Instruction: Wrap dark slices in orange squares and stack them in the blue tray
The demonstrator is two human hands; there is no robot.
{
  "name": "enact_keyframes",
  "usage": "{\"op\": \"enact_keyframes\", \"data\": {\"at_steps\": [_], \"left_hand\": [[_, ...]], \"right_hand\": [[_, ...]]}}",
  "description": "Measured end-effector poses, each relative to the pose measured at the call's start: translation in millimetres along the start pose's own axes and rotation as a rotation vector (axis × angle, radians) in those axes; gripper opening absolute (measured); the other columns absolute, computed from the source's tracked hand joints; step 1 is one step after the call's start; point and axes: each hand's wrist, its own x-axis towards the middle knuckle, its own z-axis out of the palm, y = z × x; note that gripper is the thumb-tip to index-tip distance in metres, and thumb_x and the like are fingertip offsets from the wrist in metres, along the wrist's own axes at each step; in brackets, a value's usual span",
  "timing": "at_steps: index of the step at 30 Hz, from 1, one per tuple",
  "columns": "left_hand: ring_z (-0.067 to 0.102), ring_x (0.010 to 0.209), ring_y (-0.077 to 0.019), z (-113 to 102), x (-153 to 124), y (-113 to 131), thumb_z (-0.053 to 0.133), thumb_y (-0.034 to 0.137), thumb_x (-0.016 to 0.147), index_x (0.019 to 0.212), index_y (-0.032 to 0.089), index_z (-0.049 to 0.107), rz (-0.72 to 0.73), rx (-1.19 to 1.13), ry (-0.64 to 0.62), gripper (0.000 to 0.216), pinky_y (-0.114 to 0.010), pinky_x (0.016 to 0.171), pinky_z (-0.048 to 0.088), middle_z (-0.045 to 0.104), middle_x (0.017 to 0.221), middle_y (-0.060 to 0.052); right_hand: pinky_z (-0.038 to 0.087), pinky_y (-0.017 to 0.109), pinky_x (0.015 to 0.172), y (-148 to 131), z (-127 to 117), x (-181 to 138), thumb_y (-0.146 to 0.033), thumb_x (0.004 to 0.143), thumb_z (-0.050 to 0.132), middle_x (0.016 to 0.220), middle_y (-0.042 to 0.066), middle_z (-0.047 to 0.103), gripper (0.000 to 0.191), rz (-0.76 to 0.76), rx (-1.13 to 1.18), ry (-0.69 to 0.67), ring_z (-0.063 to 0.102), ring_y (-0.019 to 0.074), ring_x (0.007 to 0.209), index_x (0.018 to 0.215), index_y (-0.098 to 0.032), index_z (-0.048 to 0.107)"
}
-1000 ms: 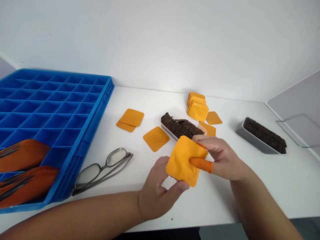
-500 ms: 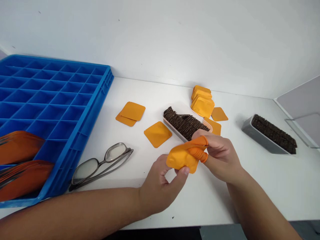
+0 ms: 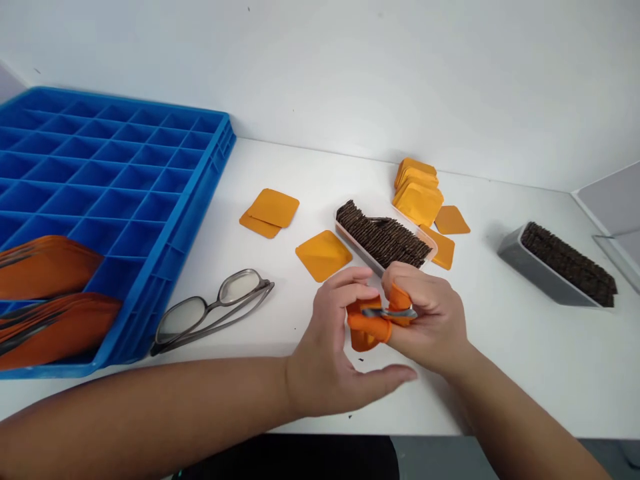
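My right hand [image 3: 425, 313] wears orange finger cots [image 3: 400, 299] on its thumb and index finger. Those two fingers pinch an orange square piece [image 3: 364, 343], now turned nearly edge-on. A thin dark grey strip [image 3: 387, 313] shows between the cots; whether it is part of the piece I cannot tell. My left hand [image 3: 333, 353] is open around the piece, thumb stretched out below and fingertips close to its upper side. Just beyond the hands, a light-coloured tray [image 3: 357, 252] holds a row of thin dark brown pieces [image 3: 383, 233], with a small metallic-looking item on top.
Loose orange squares [image 3: 324, 256] lie left of the tray, and a stack of them [image 3: 419, 193] stands behind it. A blue divided crate [image 3: 167, 260] holds orange pieces at left. Glasses [image 3: 215, 307] lie beside it. A grey bin [image 3: 537, 267] of dark pieces stands right.
My left hand has let go of the orange square piece and spread its fingers. The piece has turned from face-on to nearly edge-on in my right hand. The whole view has shifted slightly.
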Motion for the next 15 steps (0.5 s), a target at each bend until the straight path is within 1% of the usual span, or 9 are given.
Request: {"op": "enact_keyframes", "data": {"at_steps": [1, 3, 5, 7, 9, 10, 12, 14, 15], "left_hand": [[0.058, 0.133, -0.0302, 0.1, 0.5, 0.1, 0.092, 0.037, 0.075, 0.144, 0.027, 0.039, -0.043, -0.024, -0.042, 0.087, -0.049, 0.111, 0.055, 0.053, 0.138, -0.014], [0.067, 0.115, -0.0255, 0.3, 1.6, 1.7, 0.089, 0.032, 0.079, 0.146, 0.03, 0.038, -0.152, -0.107, -0.104, 0.084, -0.045, 0.1, 0.061, 0.06, 0.129, -0.01], [0.069, 0.104, -0.0216, 0.7, 2.2, 4.6, 0.086, 0.03, 0.082, 0.145, 0.032, 0.037, -0.23, -0.206, -0.152, 0.08, -0.039, 0.089, 0.064, 0.061, 0.123, -0.008], [0.067, 0.092, -0.0162, 1.2, 2.0, 7.5, 0.081, 0.022, 0.084, 0.144, 0.033, 0.033, -0.266, -0.272, -0.186, 0.078, -0.029, 0.074, 0.061, 0.059, 0.115, -0.005], [0.062, 0.083, -0.0128, 1.5, 1.0, 8.4, 0.076, 0.013, 0.08, 0.146, 0.033, 0.025, -0.289, -0.287, -0.218, 0.086, -0.024, 0.064, 0.057, 0.054, 0.112, -0.004], [0.062, 0.085, -0.0137, 1.5, 0.4, 7.7, 0.074, 0.011, 0.077, 0.147, 0.032, 0.023, -0.294, -0.261, -0.214, 0.089, -0.025, 0.065, 0.057, 0.053, 0.114, -0.005], [0.064, 0.102, -0.0214, 1.2, -0.5, 4.6, 0.073, 0.012, 0.074, 0.146, 0.029, 0.028, -0.273, -0.166, -0.175, 0.087, -0.036, 0.079, 0.063, 0.051, 0.125, -0.01], [0.06, 0.119, -0.0298, 0.8, -0.9, 0.5, 0.071, 0.014, 0.076, 0.141, 0.028, 0.038, -0.237, -0.092, -0.127, 0.075, -0.048, 0.094, 0.062, 0.05, 0.133, -0.012], [0.059, 0.122, -0.0315, 0.7, -1.0, -1.4, 0.071, 0.014, 0.078, 0.138, 0.028, 0.042, -0.232, -0.078, -0.111, 0.068, -0.05, 0.096, 0.06, 0.051, 0.133, -0.012]], "right_hand": [[0.03, 0.023, 0.052, -2.5, 2.2, -1.0, -0.026, 0.082, 0.085, 0.057, -0.005, 0.033, 0.058, 0.021, -0.037, 0.019, 0.033, 0.0077, 0.058, 0.061, -0.018, 0.032], [0.03, 0.023, 0.049, -7.3, 5.3, -3.4, -0.03, 0.082, 0.086, 0.056, -0.004, 0.032, 0.063, 0.106, -0.091, 0.037, 0.033, 0.0076, 0.056, 0.058, -0.018, 0.029], [0.033, 0.022, 0.048, -10.7, 6.7, -5.4, -0.039, 0.082, 0.088, 0.055, -0.004, 0.037, 0.065, 0.175, -0.104, 0.011, 0.037, 0.0077, 0.055, 0.056, -0.018, 0.033], [0.032, 0.023, 0.048, -12.0, 6.9, -6.3, -0.046, 0.081, 0.088, 0.055, -0.004, 0.038, 0.067, 0.16, -0.137, 0.003, 0.037, 0.0074, 0.055, 0.056, -0.018, 0.033], [0.026, 0.024, 0.048, -11.8, 7.0, -6.3, -0.048, 0.082, 0.088, 0.056, -0.004, 0.032, 0.07, 0.065, -0.201, 0.034, 0.03, 0.007, 0.055, 0.058, -0.018, 0.029], [0.024, 0.025, 0.048, -11.4, 7.2, -6.2, -0.047, 0.083, 0.087, 0.056, -0.005, 0.029, 0.07, 0.013, -0.236, 0.046, 0.027, 0.007, 0.056, 0.06, -0.018, 0.028], [0.022, 0.026, 0.049, -10.7, 8.0, -6.3, -0.046, 0.085, 0.085, 0.058, -0.005, 0.028, 0.069, -0.058, -0.296, 0.054, 0.026, 0.0075, 0.057, 0.062, -0.018, 0.026], [0.022, 0.026, 0.048, -10.7, 8.8, -6.8, -0.049, 0.086, 0.083, 0.059, -0.004, 0.03, 0.069, -0.072, -0.343, 0.033, 0.027, 0.0077, 0.058, 0.062, -0.019, 0.026], [0.022, 0.026, 0.048, -11.0, 9.1, -7.3, -0.052, 0.086, 0.083, 0.059, -0.004, 0.03, 0.07, -0.06, -0.359, 0.017, 0.027, 0.0077, 0.058, 0.062, -0.019, 0.026]]}}
